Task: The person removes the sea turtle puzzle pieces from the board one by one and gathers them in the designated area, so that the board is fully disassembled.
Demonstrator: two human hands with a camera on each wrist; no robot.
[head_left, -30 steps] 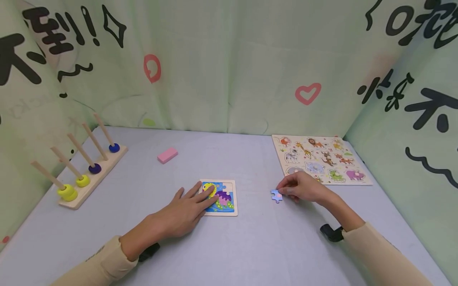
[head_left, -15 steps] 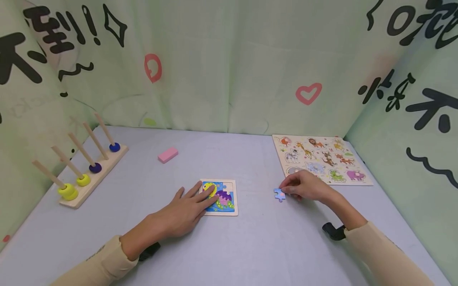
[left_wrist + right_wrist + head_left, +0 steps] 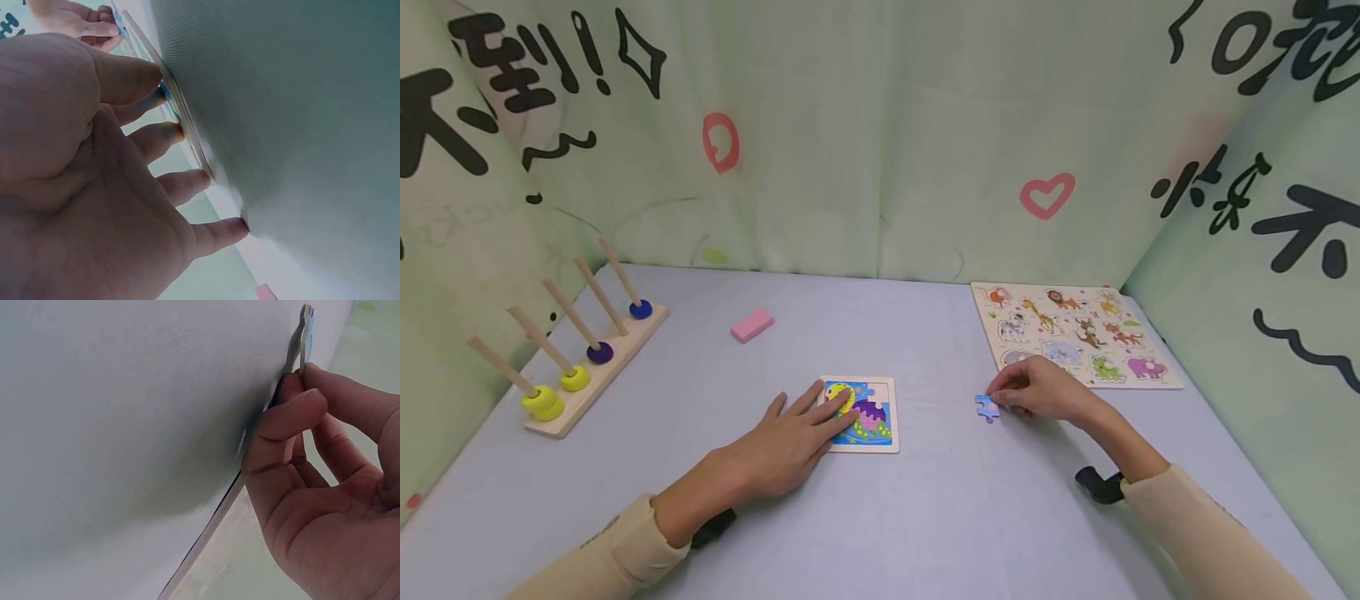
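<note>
1. I have the left hand (image 3: 778, 454) spread flat, gripping nothing, nearest me at the left side of the framed puzzle (image 3: 874, 427); its fingers rest on the puzzle, and the left wrist view shows the little finger touching the table beside it.
2. Right of the framed puzzle, well apart from it, I see the right hand (image 3: 1037, 388) pinching a small blue puzzle piece (image 3: 987, 408) by the edge between curled fingers and thumb. I cannot tell whether the piece touches the table.
3. Well left of the framed puzzle I see a wooden peg rack (image 3: 602, 377) with yellow and blue rings.
4. Beyond the framed puzzle, to its left, lies a pink block (image 3: 752, 326).
5. Beyond it to the right, I see an animal board (image 3: 1066, 328).
</note>
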